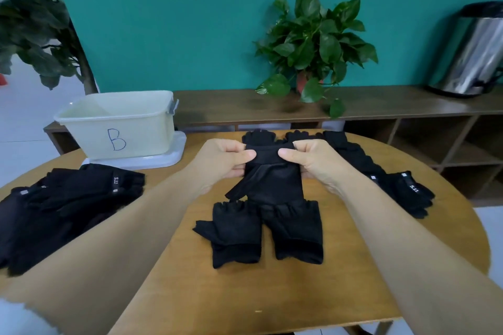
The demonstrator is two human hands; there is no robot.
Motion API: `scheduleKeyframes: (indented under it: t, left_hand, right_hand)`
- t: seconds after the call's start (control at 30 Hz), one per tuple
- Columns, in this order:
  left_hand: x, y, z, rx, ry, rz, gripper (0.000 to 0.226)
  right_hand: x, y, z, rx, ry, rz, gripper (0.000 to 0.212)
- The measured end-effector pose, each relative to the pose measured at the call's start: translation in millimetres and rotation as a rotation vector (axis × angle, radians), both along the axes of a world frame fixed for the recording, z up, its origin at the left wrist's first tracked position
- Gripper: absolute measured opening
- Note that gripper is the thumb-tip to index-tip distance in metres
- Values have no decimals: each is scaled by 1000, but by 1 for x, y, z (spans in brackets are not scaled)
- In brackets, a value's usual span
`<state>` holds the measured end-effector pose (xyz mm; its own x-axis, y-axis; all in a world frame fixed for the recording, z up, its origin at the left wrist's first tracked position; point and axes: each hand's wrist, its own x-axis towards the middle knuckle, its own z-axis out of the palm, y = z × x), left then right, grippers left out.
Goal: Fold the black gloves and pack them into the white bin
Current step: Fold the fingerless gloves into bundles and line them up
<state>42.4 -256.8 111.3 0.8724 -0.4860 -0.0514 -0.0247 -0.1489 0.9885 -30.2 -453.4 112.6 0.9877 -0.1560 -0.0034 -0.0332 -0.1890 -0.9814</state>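
Left hand (227,158) and right hand (310,159) each pinch a black glove (272,179) above the tabletop (272,294) centre. White bin (119,125) sits far left; bare wood lies near.

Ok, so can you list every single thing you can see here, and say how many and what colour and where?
held glove: one, black, lifted at table centre
flat gloves: two, black, side by side below the held one
left glove pile: several, black, table's left side
right glove pile: several, black, table's right and back
bin: one, white, marked B, back left, nothing visible inside
lid: one, white, under the bin
table: one, wooden, round
potted plant: one, green, on the shelf behind
shelf: one, brown, along the teal wall
metal container: one, silver, shelf's right end
left hand: pinches the glove's top edge
right hand: pinches the same edge
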Motion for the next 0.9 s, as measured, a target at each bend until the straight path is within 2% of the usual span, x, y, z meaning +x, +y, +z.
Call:
scheduleKeyframes:
  t: [0.07,0.13,0.2,0.27,0.53,0.9]
  left_hand:
    - [13,-16,-8,2,-5,-12,11]
    - [28,-32,-17,4,-10,-11,3]
    - [43,-47,-24,9,-21,8,23]
    - [56,-62,-29,8,-44,22,31]
    - [69,-89,-48,30,-112,-49,12]
    - [31,-69,-61,57,-178,-148,14]
  right_hand:
    - [9,-15,-9,9,11,-21,13]
    - [19,-29,-17,7,19,-44,17]
    - [29,-42,-22,10,20,-67,18]
    - [37,-54,-25,7,8,-84,12]
    - [48,-81,-44,-39,11,-122,12]
    - [5,-78,-60,-11,-13,-6,16]
